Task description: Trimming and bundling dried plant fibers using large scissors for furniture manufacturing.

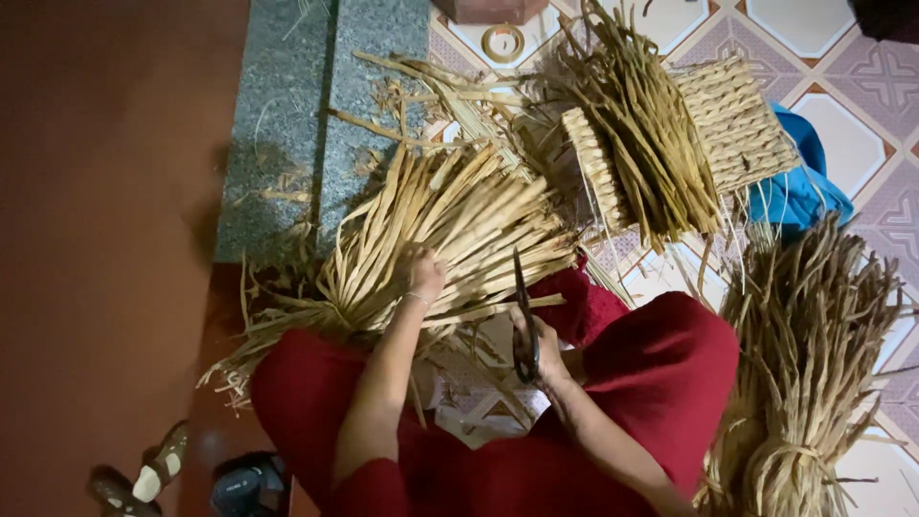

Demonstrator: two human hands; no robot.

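Here, right hand [541, 347] around scissors [523, 316]

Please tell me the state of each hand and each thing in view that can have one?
left hand: pressed into the straw bundle, fingers buried.
right hand: gripping the scissors' handles.
scissors: held upright, blades shut, tips up.
straw bundle: loose, fanned over the lap.
woven mat: partly woven, loose strands lying across it.
second straw bundle: tied near its base, spreading upward.
blue cloth: crumpled on the tiles.
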